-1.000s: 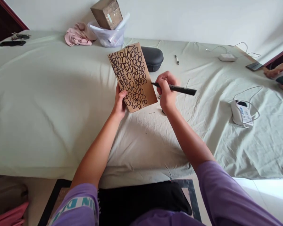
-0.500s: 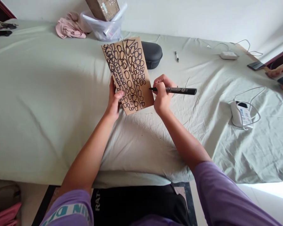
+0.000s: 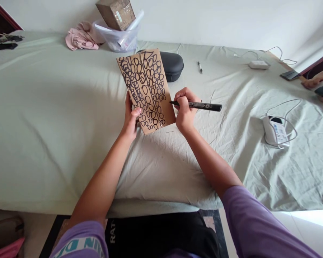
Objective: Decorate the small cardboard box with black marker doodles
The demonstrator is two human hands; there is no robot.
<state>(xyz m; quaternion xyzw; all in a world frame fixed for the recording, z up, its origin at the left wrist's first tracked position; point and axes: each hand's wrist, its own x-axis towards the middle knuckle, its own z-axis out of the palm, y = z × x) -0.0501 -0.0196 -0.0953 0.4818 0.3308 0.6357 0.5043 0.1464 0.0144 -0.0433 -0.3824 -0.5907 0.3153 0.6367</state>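
Note:
A brown cardboard box (image 3: pixel 165 109), tilted up toward me, carries many black hand-drawn loops in rows on the face I see. My left hand (image 3: pixel 131 116) grips its lower left edge, thumb on the drawn face and the other fingers hidden behind. In my right hand (image 3: pixel 187 109) is a black marker (image 3: pixel 208 106), held in a pinch, uncapped, pointing left. Its dark tip is at the right part of the face; whether it touches the cardboard I cannot tell. A strip of bare cardboard shows along the lower right side.
Behind the box lies a black hard case (image 3: pixel 173 66), with a small pen (image 3: pixel 199 67) to its right. A clear tub (image 3: pixel 115 39) and pink cloth (image 3: pixel 82 36) stand by the wall. A white power strip (image 3: pixel 276 130) with cable is at right. Another person's hand (image 3: pixel 312 82) shows far right.
The view has tilted slightly, so the background sits a little lower. Both hands keep their hold, and the marker stays by the right side of the box. No new loop is plainly visible.

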